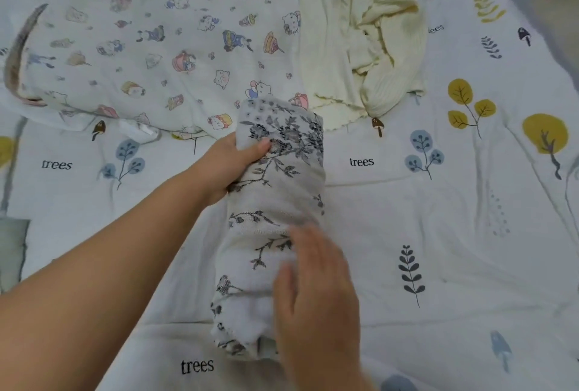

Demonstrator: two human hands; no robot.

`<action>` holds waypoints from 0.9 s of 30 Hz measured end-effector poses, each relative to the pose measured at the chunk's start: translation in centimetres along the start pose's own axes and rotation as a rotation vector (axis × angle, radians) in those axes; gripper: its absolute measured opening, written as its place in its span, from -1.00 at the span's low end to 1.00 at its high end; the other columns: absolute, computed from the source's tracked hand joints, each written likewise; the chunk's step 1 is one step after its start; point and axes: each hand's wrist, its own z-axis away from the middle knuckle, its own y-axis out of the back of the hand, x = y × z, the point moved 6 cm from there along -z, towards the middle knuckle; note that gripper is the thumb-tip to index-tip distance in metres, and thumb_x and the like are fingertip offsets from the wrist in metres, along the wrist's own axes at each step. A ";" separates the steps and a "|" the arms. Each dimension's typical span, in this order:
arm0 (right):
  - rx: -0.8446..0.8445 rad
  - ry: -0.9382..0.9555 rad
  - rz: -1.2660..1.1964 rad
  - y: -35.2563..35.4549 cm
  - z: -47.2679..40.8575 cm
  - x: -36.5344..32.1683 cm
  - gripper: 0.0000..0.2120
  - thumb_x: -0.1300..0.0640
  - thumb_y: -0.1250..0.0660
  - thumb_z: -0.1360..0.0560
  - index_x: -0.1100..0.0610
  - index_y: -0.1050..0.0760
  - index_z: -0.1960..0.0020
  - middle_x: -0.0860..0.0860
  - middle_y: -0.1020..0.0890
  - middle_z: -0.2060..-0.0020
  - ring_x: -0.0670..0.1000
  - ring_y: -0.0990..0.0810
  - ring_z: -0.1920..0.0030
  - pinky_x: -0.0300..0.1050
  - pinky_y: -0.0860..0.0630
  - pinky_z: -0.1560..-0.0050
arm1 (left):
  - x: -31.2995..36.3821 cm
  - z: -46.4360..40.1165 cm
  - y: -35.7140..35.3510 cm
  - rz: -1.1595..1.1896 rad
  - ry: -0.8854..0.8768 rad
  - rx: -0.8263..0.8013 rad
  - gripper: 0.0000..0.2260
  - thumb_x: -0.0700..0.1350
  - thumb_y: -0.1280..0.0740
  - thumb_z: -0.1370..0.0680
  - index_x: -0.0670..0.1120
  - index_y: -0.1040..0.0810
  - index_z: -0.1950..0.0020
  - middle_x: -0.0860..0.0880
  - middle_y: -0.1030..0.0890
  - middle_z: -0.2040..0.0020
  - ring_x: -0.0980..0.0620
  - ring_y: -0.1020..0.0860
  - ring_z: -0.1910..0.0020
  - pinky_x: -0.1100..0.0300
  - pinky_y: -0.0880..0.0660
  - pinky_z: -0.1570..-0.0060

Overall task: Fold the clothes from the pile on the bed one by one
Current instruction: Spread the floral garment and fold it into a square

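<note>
Bedsheet [438, 234] of white cotton, printed with blue and yellow trees, dark leaf sprigs and the word "trees", covers the bed across the whole view. At the far left lies a white garment printed with small cartoon cats and cakes [150, 46], spread flat with a grey-pink trim curving along its left edge. The left hand [228, 165] reaches in from the lower left, its bare forearm crossing the sheet; its thumb lies on top and its fingers curl under the left edge of a long narrow folded cloth, white with a grey floral pattern [275, 202], gripping it near the far end. This folded cloth lies lengthwise in the middle of the bed, its far end touching the cartoon garment's edge. The right hand [316, 303], blurred, rests flat on the near end of the folded cloth with fingers straight and together, palm down, clasping nothing. Behind and to the right, a crumpled cream-yellow ribbed knit garment [360, 46] sits in a loose heap just beside the cartoon garment.
</note>
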 end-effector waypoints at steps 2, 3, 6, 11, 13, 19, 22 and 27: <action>0.005 -0.022 0.184 -1.1 -1.6 1.0 -0.37 -0.08 -0.07 -0.56 0.01 0.13 -0.52 0.14 -0.07 -0.51 0.13 -0.08 -0.50 0.03 -0.15 -0.44 | -1.0 -0.5 0.6 -0.125 -0.031 0.072 -0.77 0.02 -0.34 -0.51 -0.02 -0.52 -0.12 0.02 -0.66 0.02 0.04 -0.64 0.07 0.13 -0.56 0.03; -0.070 -0.079 0.192 -2.3 -1.5 1.8 -0.31 -0.14 -0.06 -0.56 -0.03 0.31 -0.49 0.11 0.10 -0.53 0.13 0.06 -0.52 0.07 -0.05 -0.47 | -1.5 -0.8 0.9 -0.199 -0.061 0.133 -0.75 0.02 -0.33 -0.53 -0.02 -0.52 -0.16 0.03 -0.63 -0.02 0.05 -0.61 0.04 0.14 -0.51 0.01; -0.196 -0.125 0.320 -5.2 -0.3 3.0 -0.34 -0.18 -0.14 -0.44 0.10 -0.21 -0.46 0.25 -0.29 -0.41 0.30 -0.37 -0.35 0.21 -0.45 -0.20 | -4.0 -1.4 2.2 -0.361 -0.084 0.347 -0.73 -0.02 -0.30 -0.56 -0.08 -0.51 -0.22 -0.02 -0.57 -0.08 0.02 -0.51 -0.02 0.19 -0.36 -0.01; -0.268 -0.071 0.423 -6.1 0.8 4.3 -0.34 -0.22 -0.05 -0.39 0.04 -0.30 -0.42 0.26 -0.45 -0.30 0.31 -0.48 -0.24 0.24 -0.50 -0.07 | -5.0 -1.2 2.2 -0.660 -0.013 0.584 -0.60 0.01 -0.34 -0.52 -0.17 -0.35 -0.23 -0.21 -0.46 -0.16 -0.18 -0.45 -0.13 0.03 -0.37 0.03; -0.268 -0.050 0.407 -5.4 0.7 4.3 -0.35 -0.22 -0.06 -0.39 0.04 -0.33 -0.40 0.26 -0.46 -0.29 0.30 -0.48 -0.24 0.21 -0.53 -0.06 | -2.8 -0.6 1.7 -0.919 -0.136 0.680 -0.37 -0.03 -0.41 -0.47 -0.20 -0.21 -0.42 -0.29 -0.28 -0.37 -0.27 -0.28 -0.34 -0.13 -0.30 -0.22; -0.049 -0.011 0.176 -3.5 -0.5 3.9 -0.41 -0.10 -0.05 -0.51 0.12 -0.17 -0.47 0.23 -0.24 -0.44 0.28 -0.28 -0.39 0.21 -0.31 -0.27 | -0.4 -0.3 -5.7 -1.355 -0.826 0.295 -0.46 0.11 -0.10 -0.55 0.06 -0.11 -0.52 -0.10 -0.06 -0.54 -0.17 -0.02 -0.51 -0.18 0.15 -0.42; -0.209 -0.108 0.267 -5.0 -0.9 4.3 -0.32 -0.22 0.02 -0.52 0.06 0.12 -0.52 0.22 0.12 -0.50 0.29 -0.06 -0.48 0.17 -0.17 -0.40 | -3.5 -3.7 -5.0 -1.433 -0.517 0.070 -0.47 0.31 0.19 -0.54 0.21 0.19 -0.47 -0.01 0.06 -0.56 -0.05 0.12 -0.53 -0.04 0.30 -0.42; -0.321 0.034 0.109 -4.8 1.3 6.0 -0.31 -0.17 -0.04 -0.54 0.17 0.10 -0.50 0.15 0.13 -0.50 0.09 0.01 -0.52 -0.17 -0.09 -0.47 | -4.8 -5.5 -4.2 -1.458 -0.386 0.008 -0.40 0.32 0.22 -0.50 0.19 0.16 -0.51 -0.02 0.00 -0.56 -0.07 0.05 -0.53 -0.07 0.20 -0.44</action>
